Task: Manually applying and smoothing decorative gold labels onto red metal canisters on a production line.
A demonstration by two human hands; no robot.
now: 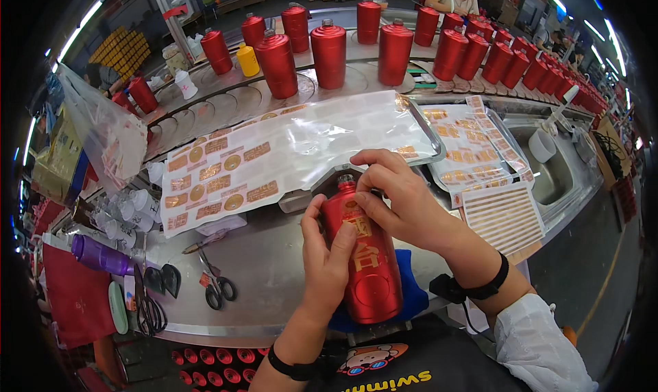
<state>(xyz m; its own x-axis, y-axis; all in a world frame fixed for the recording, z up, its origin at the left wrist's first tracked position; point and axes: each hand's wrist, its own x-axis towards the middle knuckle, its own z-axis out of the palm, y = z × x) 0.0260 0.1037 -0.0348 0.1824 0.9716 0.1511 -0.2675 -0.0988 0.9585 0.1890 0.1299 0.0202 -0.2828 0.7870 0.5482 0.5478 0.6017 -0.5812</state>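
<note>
Red cylindrical bottle (367,268) lies tilted on a blue cloth pad (410,292) at the near edge of the steel workbench (267,262), neck pointing away from the person, gold characters and an embossed round seal facing up. Left hand (325,255) wraps the bottle's left side — fingers curled around the body, thumb pressed on the front near the gold characters. Right hand (404,200) sits on the shoulder and neck, fingers bent and pinched down against the upper front, thumb beside the cap; what the fingertips pin there is too small to tell. Both wrists carry black bands. Just beyond the hands is a tray with a large sticker sheet (274,162) — gold round and rectangular labels at its left, clear film over the rest. More gold label sheets (473,149) lie to the right, with a striped gold strip sheet (504,217) near the right forearm. Scissors (216,282) rest on the bench left of the bottle, a purple bottle (99,255) farther left. Behind, a curved conveyor carries a row of red bottles (329,53) standing upright, one small yellow bottle (247,59) among them. A steel sink (558,179) is at right.
</note>
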